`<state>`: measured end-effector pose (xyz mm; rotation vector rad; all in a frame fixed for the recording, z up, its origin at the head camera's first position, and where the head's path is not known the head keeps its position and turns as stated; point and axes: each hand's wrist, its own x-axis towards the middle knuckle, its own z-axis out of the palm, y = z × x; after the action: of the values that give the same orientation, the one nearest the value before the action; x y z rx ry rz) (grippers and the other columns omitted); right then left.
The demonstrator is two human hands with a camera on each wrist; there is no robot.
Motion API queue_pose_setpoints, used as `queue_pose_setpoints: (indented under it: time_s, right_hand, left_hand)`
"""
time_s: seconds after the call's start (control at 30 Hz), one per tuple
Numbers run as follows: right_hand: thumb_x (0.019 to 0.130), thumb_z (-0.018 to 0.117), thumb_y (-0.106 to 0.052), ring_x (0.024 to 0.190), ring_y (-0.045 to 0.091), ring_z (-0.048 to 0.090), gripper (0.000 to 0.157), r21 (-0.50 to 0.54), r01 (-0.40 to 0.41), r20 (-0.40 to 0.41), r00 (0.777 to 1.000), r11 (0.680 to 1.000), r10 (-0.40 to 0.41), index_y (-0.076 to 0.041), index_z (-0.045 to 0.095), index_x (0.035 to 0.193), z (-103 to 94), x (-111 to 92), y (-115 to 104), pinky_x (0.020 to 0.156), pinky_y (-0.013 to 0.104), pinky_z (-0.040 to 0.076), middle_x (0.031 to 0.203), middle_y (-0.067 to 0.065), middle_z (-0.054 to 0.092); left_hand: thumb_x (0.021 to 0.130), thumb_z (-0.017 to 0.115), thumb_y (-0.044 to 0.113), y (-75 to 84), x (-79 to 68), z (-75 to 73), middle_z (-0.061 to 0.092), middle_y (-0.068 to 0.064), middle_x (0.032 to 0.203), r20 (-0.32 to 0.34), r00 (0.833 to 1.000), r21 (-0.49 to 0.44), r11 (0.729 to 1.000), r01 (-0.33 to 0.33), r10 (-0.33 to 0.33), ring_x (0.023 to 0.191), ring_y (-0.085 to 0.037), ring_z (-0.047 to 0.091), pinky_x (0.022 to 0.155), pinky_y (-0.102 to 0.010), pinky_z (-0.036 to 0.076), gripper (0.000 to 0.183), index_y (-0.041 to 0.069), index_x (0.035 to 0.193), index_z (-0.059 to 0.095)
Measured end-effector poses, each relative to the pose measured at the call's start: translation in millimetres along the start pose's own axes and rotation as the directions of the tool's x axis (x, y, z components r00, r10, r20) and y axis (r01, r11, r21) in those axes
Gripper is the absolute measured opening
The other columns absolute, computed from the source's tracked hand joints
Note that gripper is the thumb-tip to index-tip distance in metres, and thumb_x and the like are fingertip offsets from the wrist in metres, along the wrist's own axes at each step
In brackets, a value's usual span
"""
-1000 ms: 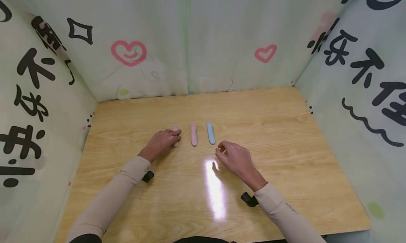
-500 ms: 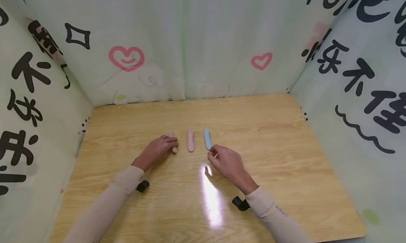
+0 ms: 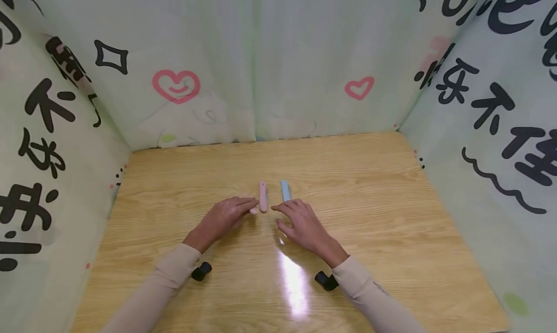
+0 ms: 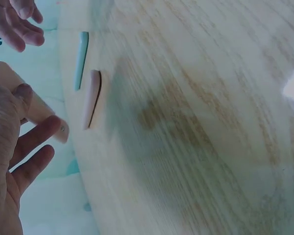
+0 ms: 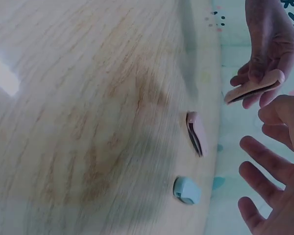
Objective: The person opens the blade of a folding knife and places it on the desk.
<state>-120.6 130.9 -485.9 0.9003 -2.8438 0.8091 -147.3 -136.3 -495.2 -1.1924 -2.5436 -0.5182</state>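
My left hand (image 3: 224, 219) pinches a light pink folding knife (image 4: 38, 108) between thumb and fingers, raised off the table; in the head view the fingers cover most of it. The right wrist view shows a dark slot along its edge. Just right of it, a second pink folding knife (image 3: 263, 196) lies on the table. A blue folding knife (image 3: 285, 191) lies further right, its near end hidden behind my right hand (image 3: 304, 226). That hand hovers with fingers spread and holds nothing, its fingertips close to the left hand.
The wooden table (image 3: 370, 188) has walls of printed curtain (image 3: 300, 57) at the back and both sides. A black wrist camera (image 3: 201, 271) sits under the left wrist, another black camera (image 3: 326, 281) under the right. Light glares off the near tabletop.
The left hand has picked up the leftmost pink knife and carried it right, towards the other pink one. The right hand has moved left and its fingers have opened out.
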Motion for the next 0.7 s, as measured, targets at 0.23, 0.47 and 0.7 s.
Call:
queue_pose_setpoints:
  time_s: [0.23,0.47,0.7]
  right_hand:
    - [0.099,0.068,-0.018,0.109,0.026,0.058,0.029,0.029,0.016,-0.058,0.998,0.999,-0.014,-0.009,0.07,0.127,5.9,9.2,-1.4,0.091,0.05,0.045,0.12,0.006,0.068]
    - [0.1,0.066,-0.011,0.096,0.023,0.062,0.023,0.01,0.064,-0.161,0.985,0.998,-0.062,-0.009,0.072,0.122,10.5,16.1,-0.8,0.078,0.042,0.05,0.11,0.003,0.071]
    - [0.096,0.072,-0.008,0.089,0.019,0.064,0.016,0.083,0.061,-0.247,0.968,0.995,-0.039,-0.005,0.076,0.112,14.7,19.0,-2.1,0.076,0.038,0.054,0.101,0.002,0.071]
  left_hand:
    - [0.088,0.079,0.002,0.5,0.0,-1.5,0.073,-0.009,0.116,0.023,0.999,-0.033,0.998,0.046,-0.045,0.101,-0.022,0.071,0.085,-0.038,0.057,0.043,0.005,0.129,0.067]
    - [0.094,0.073,0.008,6.8,7.4,3.5,0.075,-0.004,0.098,-0.008,0.996,-0.176,0.981,0.083,-0.085,0.084,-0.01,0.07,0.073,-0.03,0.057,0.019,0.004,0.112,0.068]
    - [0.095,0.073,0.006,11.6,8.1,11.7,0.072,-0.003,0.093,-0.011,0.985,-0.409,0.899,0.155,-0.175,0.08,-0.009,0.064,0.066,-0.027,0.053,0.017,0.002,0.111,0.069]
